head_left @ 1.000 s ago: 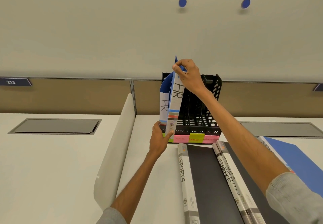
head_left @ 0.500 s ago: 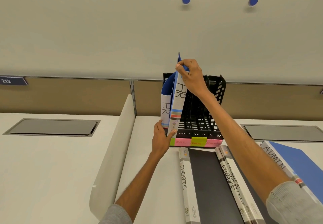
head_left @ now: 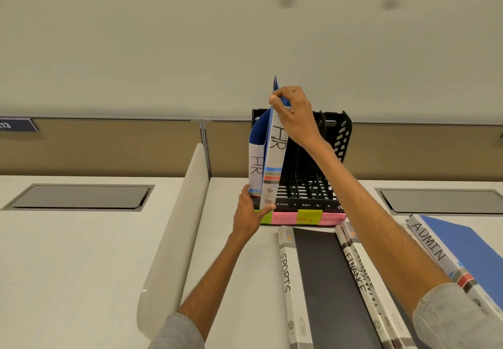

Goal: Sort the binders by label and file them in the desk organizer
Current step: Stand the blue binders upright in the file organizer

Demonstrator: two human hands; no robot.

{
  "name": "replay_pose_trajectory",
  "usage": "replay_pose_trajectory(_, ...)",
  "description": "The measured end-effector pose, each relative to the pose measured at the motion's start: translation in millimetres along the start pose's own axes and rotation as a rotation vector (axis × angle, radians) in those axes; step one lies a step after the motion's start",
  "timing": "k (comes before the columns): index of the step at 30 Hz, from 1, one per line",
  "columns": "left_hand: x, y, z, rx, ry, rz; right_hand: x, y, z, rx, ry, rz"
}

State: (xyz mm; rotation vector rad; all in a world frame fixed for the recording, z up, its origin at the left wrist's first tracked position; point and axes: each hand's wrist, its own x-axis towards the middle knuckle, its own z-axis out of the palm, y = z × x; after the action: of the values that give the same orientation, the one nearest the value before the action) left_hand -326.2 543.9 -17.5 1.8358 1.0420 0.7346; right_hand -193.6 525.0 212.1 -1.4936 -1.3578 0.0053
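Note:
A black slotted desk organizer (head_left: pixel 341 142) stands at the back of the desk, with coloured sticky labels (head_left: pixel 309 216) along its front edge. Two blue binders marked HR stand upright at its left end. My right hand (head_left: pixel 294 112) pinches the top of the nearer HR binder (head_left: pixel 275 163). My left hand (head_left: pixel 249 214) grips the bottom of that binder at the organizer's front left corner. The other HR binder (head_left: pixel 255 167) stands just to its left. Flat on the desk lie a black SPORTS binder (head_left: pixel 313 280), two FINANCE binders (head_left: pixel 362 280) and a blue ADMIN binder (head_left: pixel 462 248).
A curved white divider (head_left: pixel 174 229) separates this desk from the left one. Grey recessed cable hatches (head_left: pixel 81 196) (head_left: pixel 441 200) sit in both desks. A tan partition (head_left: pixel 109 147) and a pale wall rise behind the organizer.
Both hands keep their hold on the nearer HR binder, which has settled slightly lower and straighter in the left slot. The view has shifted a little.

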Motion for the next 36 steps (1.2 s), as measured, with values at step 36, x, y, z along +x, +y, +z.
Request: replay_pose_trajectory(36, 33.6, -14.0, 12.7, 0.092, 0.216, -0.01, 31.6, 28.8, 6.2, -0.003, 0.063, 0.01)
